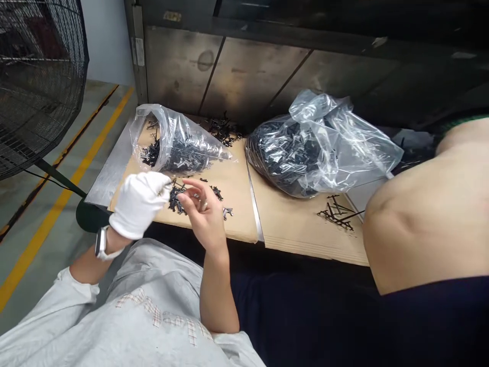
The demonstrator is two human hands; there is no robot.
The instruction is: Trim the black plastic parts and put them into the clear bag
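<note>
Over the front left corner of the surface [240, 214], the gloved left hand [142, 204] curls, so I cannot tell if it holds anything; an open bag [187, 145] lies behind, mouth leftward, perhaps for reach; black pieces [176, 200] lie near the front edge, likely kept handy; the bare right hand [206, 211], apart from the left, has parted fingers

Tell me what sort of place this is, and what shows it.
Probably a factory or workshop floor: small black parts lie loose beside clear bags of more, a yellow line marks the floor, and a large fan stands nearby.
</note>
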